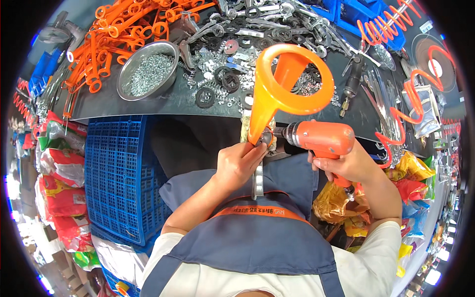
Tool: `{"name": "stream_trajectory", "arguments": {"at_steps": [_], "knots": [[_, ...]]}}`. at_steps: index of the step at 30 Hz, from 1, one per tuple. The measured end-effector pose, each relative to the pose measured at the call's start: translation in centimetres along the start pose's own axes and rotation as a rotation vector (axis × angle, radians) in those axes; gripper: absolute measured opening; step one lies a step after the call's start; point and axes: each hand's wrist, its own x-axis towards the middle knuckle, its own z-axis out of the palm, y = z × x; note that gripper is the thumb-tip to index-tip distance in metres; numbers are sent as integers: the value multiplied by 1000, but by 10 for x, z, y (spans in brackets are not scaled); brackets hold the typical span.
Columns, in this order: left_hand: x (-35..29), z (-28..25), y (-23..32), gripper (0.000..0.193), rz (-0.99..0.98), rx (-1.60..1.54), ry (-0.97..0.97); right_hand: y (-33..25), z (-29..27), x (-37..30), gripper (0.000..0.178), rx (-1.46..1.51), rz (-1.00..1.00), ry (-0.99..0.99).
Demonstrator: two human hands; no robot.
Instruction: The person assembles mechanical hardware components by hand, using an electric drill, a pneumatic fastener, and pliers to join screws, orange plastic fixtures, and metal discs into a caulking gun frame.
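Left grip: the person's left hand (pixel 236 166) grasps the lower end of a glossy orange handle piece with a broad open ring (pixel 266 94).
Right grip: the right hand (pixel 346 161) is wrapped around the handle of an orange pistol-shaped power driver (pixel 324 137).
Ringed piece: held up above the near edge of the dark grey surface (pixel 163 107), ring uppermost.
Driver nose: aimed leftward at the piece's lower end; fingers crowd the joint, so contact is uncertain.
Progress: this piece appears to be mid-work, not yet set down.
Orange pile: many similar orange pieces (pixel 123 27) lie toward the far left corner; whether finished or waiting cannot be told.
Supplies: a round steel bowl (pixel 167 83) of small silvery screws (pixel 151 73) stands near the near edge; grey metal levers (pixel 252 22) heap along the far edge, apparently plenty left to use.
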Motion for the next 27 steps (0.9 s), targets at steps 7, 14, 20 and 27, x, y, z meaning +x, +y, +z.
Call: {"name": "stream_trajectory", "arguments": {"at_steps": [7, 14, 20, 27], "knots": [[-4, 8, -15, 19, 41, -117, 18, -48, 4, 30, 22, -486, -43, -175], [-1, 12, -8, 16, -14, -178, 38, -100, 26, 60, 19, -926, 154, -356], [-3, 5, -6, 19, -82, -94, -51, -75, 15, 38, 22, -705, 165, -228], [-49, -36, -25, 19, -1003, -1150, 306, -2, 14, -61, 53, -66, -103, 134]]}}
